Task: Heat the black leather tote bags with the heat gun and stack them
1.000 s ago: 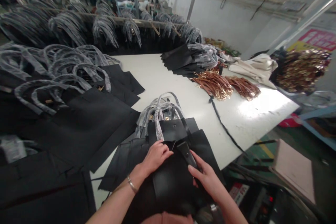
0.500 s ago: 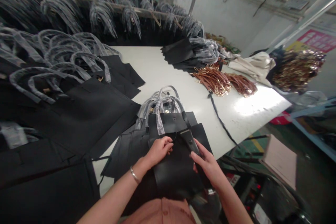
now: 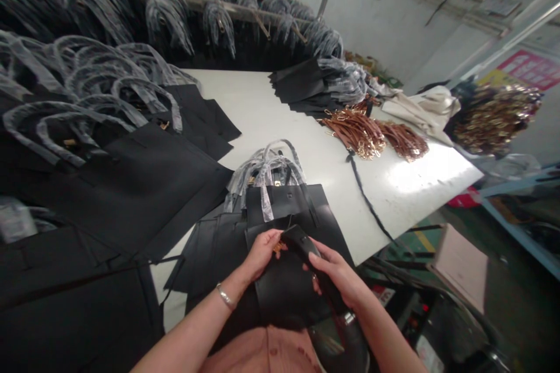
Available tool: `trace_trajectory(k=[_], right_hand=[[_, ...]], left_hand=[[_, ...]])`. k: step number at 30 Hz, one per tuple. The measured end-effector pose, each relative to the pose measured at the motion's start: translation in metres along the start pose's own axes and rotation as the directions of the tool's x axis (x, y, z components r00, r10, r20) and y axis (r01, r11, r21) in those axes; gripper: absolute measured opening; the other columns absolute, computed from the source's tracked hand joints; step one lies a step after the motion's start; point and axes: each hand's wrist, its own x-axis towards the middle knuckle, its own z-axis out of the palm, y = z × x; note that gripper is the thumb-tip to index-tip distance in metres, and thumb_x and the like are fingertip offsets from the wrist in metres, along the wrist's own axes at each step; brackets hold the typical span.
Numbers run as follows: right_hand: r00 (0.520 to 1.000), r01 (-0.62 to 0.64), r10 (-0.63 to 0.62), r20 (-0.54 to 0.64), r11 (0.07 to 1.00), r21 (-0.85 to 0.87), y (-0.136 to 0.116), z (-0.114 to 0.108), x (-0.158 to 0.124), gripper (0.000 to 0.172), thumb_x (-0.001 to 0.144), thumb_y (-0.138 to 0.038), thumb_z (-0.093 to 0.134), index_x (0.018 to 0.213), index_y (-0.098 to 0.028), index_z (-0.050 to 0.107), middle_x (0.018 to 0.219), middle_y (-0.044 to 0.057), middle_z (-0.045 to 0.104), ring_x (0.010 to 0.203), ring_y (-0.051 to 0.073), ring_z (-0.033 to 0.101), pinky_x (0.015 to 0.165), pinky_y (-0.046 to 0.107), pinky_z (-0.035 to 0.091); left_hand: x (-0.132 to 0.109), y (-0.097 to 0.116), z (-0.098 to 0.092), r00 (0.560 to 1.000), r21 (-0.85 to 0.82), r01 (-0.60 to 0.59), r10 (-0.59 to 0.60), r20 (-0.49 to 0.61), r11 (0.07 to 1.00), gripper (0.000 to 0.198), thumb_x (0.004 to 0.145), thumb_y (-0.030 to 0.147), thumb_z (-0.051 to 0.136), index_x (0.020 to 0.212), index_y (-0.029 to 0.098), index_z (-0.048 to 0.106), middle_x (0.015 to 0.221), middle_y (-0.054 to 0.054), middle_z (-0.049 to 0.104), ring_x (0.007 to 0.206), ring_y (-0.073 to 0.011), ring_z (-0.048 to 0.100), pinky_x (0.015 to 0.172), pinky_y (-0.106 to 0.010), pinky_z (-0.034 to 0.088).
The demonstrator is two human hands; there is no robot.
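My right hand point(image 3: 330, 268) is closed around a wide black leather strap point(image 3: 301, 245), which runs down toward my lap and has a metal fitting point(image 3: 349, 318) lower on it. The fingertips of my left hand point(image 3: 262, 253) are pinched at the strap's upper end. Small gold-coloured pieces point(image 3: 279, 247) show under those fingers; their kind is too small to make out. Beneath both hands lies a stack of flat black bag panels point(image 3: 297, 297). The top panel carries handles point(image 3: 266, 186) wrapped in clear plastic.
More black panels with wrapped handles point(image 3: 149, 99) cover the left side. Farther back on the white table point(image 3: 245, 105) lie another black stack point(image 3: 300, 84) and brown straps with gold clasps point(image 3: 356, 131). A black cord point(image 3: 365, 198) crosses the right side. Racks of handles point(image 3: 170, 17) stand behind.
The strap's end has swung left and down, meeting my left fingertips. My right hand has shifted slightly left. The gold-coloured pieces under my left fingers now show more clearly.
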Motion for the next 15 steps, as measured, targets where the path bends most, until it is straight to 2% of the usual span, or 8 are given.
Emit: trace_trajectory(k=[4,7,10,13,15], right_hand=[[1.0,-0.009,0.009,0.014,1.0,0.005,-0.0027,0.0003,-0.0007,0.074,0.08,-0.05,0.072,0.145,-0.026,0.047,0.082,0.002,0.068,0.045,0.01,0.058,0.041,0.021,0.043],[0.997,-0.056,0.057,0.048,0.998,-0.011,-0.0034,0.0019,-0.0003,0.075,0.078,-0.05,0.074,0.143,-0.024,0.049,0.08,0.001,0.067,0.044,0.009,0.058,0.04,0.02,0.042],[1.0,-0.003,0.003,0.001,1.0,0.024,-0.006,0.0028,0.0046,0.078,0.077,-0.051,0.074,0.144,-0.024,0.047,0.081,0.001,0.067,0.045,0.009,0.058,0.041,0.02,0.043],[0.999,0.043,-0.042,-0.032,0.999,0.018,-0.0081,-0.0005,0.0057,0.075,0.079,-0.051,0.073,0.145,-0.026,0.046,0.083,0.001,0.068,0.046,0.009,0.058,0.042,0.021,0.044],[1.0,0.006,-0.006,0.018,1.0,-0.019,-0.0073,-0.0029,0.0035,0.073,0.08,-0.049,0.072,0.144,-0.026,0.047,0.084,0.002,0.068,0.046,0.009,0.058,0.042,0.02,0.044]], left_hand=[[-0.0009,-0.0009,0.0002,0.998,-0.065,0.012,-0.016,-0.053,0.998,0.055,0.075,0.061,0.069,0.098,0.011,0.067,0.078,-0.005,0.067,0.066,-0.0137,0.059,0.052,-0.023,0.042],[-0.0013,-0.0021,0.0013,0.998,-0.079,0.042,-0.045,-0.032,0.996,0.052,0.075,0.06,0.071,0.094,0.011,0.068,0.073,-0.004,0.065,0.063,-0.0123,0.056,0.051,-0.022,0.041],[-0.0023,-0.0019,0.0019,0.996,-0.124,0.072,-0.079,-0.046,0.99,0.053,0.072,0.06,0.073,0.092,0.011,0.068,0.076,-0.006,0.067,0.064,-0.0131,0.058,0.049,-0.021,0.04],[-0.005,0.0002,0.003,0.989,-0.193,0.124,-0.138,-0.056,0.973,0.047,0.073,0.052,0.076,0.095,0.011,0.068,0.091,-0.01,0.071,0.069,-0.0137,0.061,0.05,-0.021,0.041],[-0.0071,0.0016,0.0047,0.983,-0.225,0.16,-0.177,-0.057,0.961,0.037,0.076,0.044,0.074,0.094,0.011,0.069,0.087,-0.009,0.07,0.068,-0.0132,0.061,0.051,-0.021,0.042]])
